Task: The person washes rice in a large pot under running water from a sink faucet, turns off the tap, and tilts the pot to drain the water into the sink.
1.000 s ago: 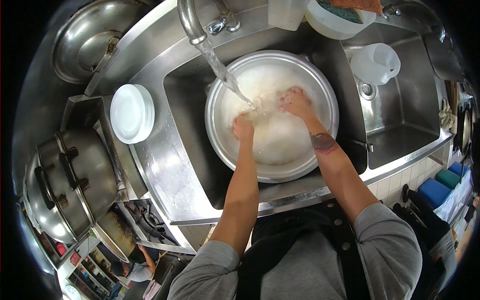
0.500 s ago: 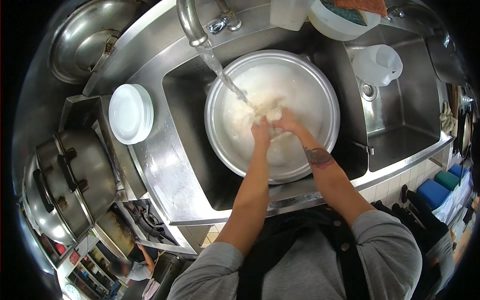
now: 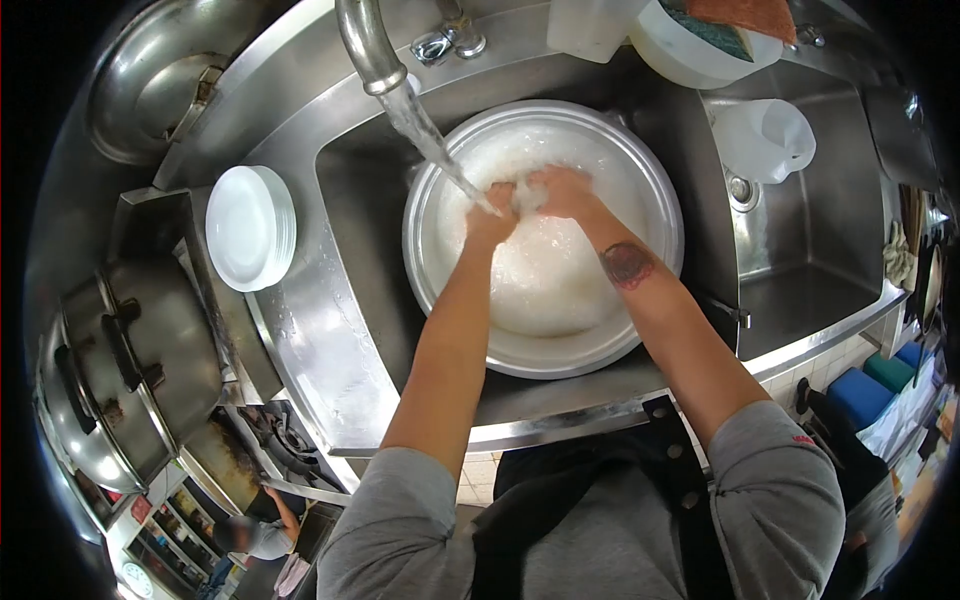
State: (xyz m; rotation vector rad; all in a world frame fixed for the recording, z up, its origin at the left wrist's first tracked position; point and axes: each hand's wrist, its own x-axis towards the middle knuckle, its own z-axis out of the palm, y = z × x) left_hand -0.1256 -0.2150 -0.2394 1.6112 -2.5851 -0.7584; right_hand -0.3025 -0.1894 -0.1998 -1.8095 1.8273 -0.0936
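Observation:
A large round metal basin point(image 3: 418, 240) stands in the left sink bowl, holding cloudy, frothy white water point(image 3: 545, 275) and what looks like rice. Both hands reach into it. My left hand point(image 3: 494, 210) is at the upper left of the water, right where the stream from the tap point(image 3: 372, 50) lands. Close beside it on the right, my right hand point(image 3: 562, 192) is partly under the surface. Splash and cloudy water hide the fingers of both hands, so what they grip, if anything, does not show.
A stack of white plates point(image 3: 250, 228) sits on the left counter. The right sink bowl point(image 3: 800, 260) holds a translucent plastic jug point(image 3: 765, 140). A white tub with scouring pads point(image 3: 690, 50) stands behind. A big lidded pot point(image 3: 140, 370) is at left; another person point(image 3: 265, 535) is at lower left.
Both hands have moved away from me toward the far side of the basin and lower into the water. The pale grainy clump seen in them before is out of sight. Water still runs.

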